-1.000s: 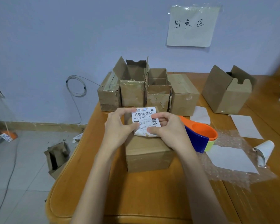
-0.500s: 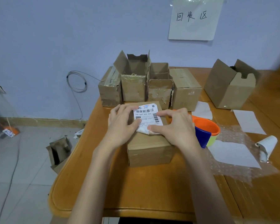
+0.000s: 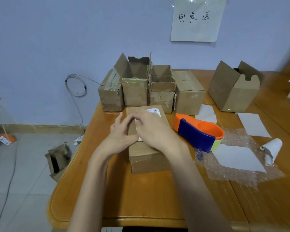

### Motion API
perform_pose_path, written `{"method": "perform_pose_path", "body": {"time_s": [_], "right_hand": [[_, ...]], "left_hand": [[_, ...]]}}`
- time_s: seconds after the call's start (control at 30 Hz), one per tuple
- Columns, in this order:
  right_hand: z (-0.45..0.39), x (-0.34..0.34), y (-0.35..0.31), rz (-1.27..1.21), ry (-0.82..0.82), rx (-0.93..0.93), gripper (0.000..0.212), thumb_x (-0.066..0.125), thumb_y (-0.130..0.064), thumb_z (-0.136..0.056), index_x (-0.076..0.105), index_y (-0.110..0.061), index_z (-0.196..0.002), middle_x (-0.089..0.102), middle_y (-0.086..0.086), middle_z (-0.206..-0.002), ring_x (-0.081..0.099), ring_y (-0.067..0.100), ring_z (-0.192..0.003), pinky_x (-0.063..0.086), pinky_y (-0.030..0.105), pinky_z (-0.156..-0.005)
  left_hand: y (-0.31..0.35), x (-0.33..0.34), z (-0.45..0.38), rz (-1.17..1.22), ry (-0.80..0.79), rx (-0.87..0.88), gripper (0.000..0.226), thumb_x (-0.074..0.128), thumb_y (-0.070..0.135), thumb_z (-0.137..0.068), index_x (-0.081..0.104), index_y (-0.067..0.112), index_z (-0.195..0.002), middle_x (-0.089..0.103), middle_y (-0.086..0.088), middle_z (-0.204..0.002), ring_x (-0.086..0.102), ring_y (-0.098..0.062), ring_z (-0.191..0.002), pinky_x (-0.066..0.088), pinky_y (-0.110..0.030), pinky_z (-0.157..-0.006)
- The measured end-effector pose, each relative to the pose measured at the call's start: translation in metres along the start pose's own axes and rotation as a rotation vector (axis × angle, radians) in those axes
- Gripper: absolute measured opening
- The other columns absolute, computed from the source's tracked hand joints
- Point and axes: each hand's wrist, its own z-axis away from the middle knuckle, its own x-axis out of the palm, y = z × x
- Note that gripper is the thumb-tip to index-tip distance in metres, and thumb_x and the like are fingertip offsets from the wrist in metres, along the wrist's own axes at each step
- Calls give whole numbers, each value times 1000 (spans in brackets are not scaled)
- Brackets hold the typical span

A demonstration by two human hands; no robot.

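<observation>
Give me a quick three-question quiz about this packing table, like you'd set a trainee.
1. True or false: the orange-and-blue tape dispenser lies left of the closed box under the left hand and right hand.
2. What lies beneath the white paper sheets on the right side of the table? A) a cloth B) bubble wrap C) a tray
3. Fill in: the right hand presses a white ___ flat onto the top of the closed box.
Key: 1 false, the tape dispenser lies right of the closed box. 2 B. 3 label.
</observation>
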Motion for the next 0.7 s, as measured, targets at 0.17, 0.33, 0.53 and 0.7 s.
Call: {"method": "perform_pose_path", "body": {"time_s": [0.17, 0.33, 0.53, 0.7], "right_hand": [[0, 22, 17, 355, -112, 38, 54, 12, -37, -105, -2, -19, -155, -12, -2, -162, -17, 12, -147, -16, 45, -117], [-11, 20, 16, 356, -172, 121, 56, 6, -42, -104, -6, -21, -155, -17, -4, -161, -21, 13, -146, -17, 54, -115], [-27, 7, 28, 346, -181, 210, 57, 5, -40, -104, -5, -15, -154, -16, -1, -161, -19, 11, -146, -20, 54, -113], [-42, -10, 40, 305, -128, 296, 59, 9, -38, -104, -7, -9, -154, -16, 4, -161, -18, 14, -147, -16, 55, -115]], "left_hand": [[0, -1, -1, 112, -73, 7, 89, 64, 41, -67, 19, 54, -143, 1, 9, -162, -7, -11, -149, 7, -51, -120], [-4, 0, 2, 221, -114, 9, 99, 76, 35, -67, 19, 52, -147, 2, 11, -161, 1, -10, -149, 16, -44, -120], [-5, -1, 1, 244, -117, 4, 111, 84, 52, -53, 21, 55, -144, 18, 18, -155, 22, -2, -136, 26, -28, -109], [-10, -1, -1, 255, -107, -12, 114, 83, 61, -45, 22, 58, -141, 29, 14, -152, 30, -9, -138, 31, -43, -115]]}}
